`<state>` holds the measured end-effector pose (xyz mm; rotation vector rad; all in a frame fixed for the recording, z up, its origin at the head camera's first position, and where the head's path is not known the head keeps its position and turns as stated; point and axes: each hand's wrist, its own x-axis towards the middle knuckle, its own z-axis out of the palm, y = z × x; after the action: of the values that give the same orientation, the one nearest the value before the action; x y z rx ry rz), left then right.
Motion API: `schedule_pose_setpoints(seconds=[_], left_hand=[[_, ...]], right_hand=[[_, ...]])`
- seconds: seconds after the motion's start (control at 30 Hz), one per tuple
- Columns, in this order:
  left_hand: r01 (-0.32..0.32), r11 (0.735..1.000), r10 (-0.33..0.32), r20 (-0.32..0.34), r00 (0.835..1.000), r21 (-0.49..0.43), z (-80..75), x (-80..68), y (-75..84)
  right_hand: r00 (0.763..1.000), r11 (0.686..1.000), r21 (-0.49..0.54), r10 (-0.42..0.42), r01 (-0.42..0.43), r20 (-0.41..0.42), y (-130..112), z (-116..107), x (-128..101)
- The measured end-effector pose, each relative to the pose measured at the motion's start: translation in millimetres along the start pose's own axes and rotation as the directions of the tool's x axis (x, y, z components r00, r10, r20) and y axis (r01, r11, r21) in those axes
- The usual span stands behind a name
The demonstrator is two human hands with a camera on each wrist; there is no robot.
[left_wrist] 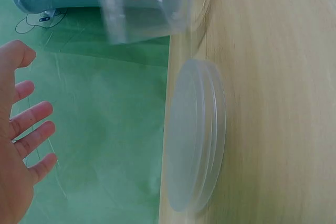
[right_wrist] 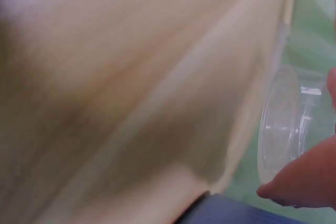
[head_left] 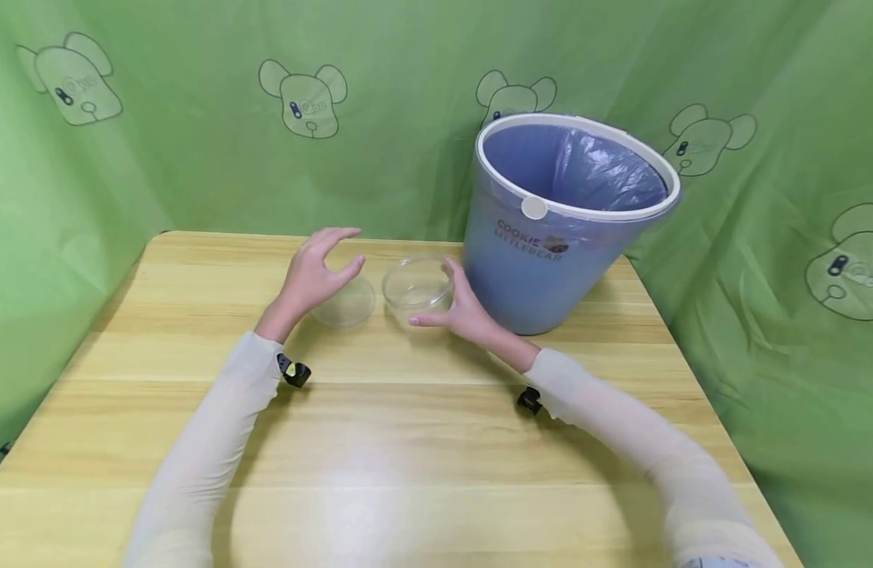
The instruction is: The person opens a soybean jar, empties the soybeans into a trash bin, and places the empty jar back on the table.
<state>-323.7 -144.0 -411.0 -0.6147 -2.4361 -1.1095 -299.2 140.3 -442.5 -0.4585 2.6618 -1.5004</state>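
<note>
Right hand [head_left: 460, 309] cups the round clear plastic container [head_left: 418, 288], thumb in front and fingers behind, and I see that container standing on the pale wooden table [head_left: 379, 442] just left of the blue bin with the white rim [head_left: 550, 229]. Left hand [head_left: 315, 272] hovers with fingers spread, holding nothing, above the flat clear plastic lid [head_left: 345, 303], which lies left of the container, farther from the bin.

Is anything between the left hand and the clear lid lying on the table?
Nothing visible. The left hand hovers open just above the clear lid, with only air between. The clear container stands beside it in the right hand.
</note>
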Motion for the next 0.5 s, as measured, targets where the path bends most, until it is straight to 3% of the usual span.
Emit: schedule_pose_setpoints(seconds=[0.5], left_hand=[[0.021, 0.999, -0.022, 0.049, 0.999, 0.03, -0.3, -0.7, -0.9]], right_hand=[[0.993, 0.992, 0.053, 0.116, -0.116, 0.0, 6.4, 9.7, 0.1]])
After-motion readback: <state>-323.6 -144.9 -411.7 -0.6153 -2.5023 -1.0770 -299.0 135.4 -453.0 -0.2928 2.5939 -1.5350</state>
